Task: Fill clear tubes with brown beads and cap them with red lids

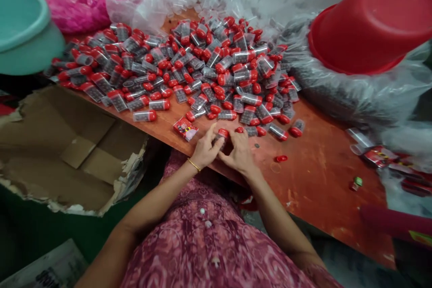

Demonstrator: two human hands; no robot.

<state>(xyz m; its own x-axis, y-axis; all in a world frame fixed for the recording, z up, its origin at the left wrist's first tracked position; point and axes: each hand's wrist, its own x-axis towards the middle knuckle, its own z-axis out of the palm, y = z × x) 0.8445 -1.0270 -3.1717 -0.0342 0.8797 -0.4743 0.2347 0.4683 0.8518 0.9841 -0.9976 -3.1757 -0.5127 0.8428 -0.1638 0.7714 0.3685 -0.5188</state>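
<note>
Near the table's front edge, my left hand is closed round a small clear container with a red cap. My right hand is beside it, its thumb close to the container and its fingers curved near a red cap; whether it grips anything is unclear. Just beyond both hands lies a large pile of clear containers with red caps, many showing dark contents. A red printed packet lies left of my left hand. To the right, a loose red cap rests on the wood.
The orange-brown table bears a red tub on a filled plastic bag at right. A teal tub and pink items in plastic stand at left. An open cardboard box sits below the left edge.
</note>
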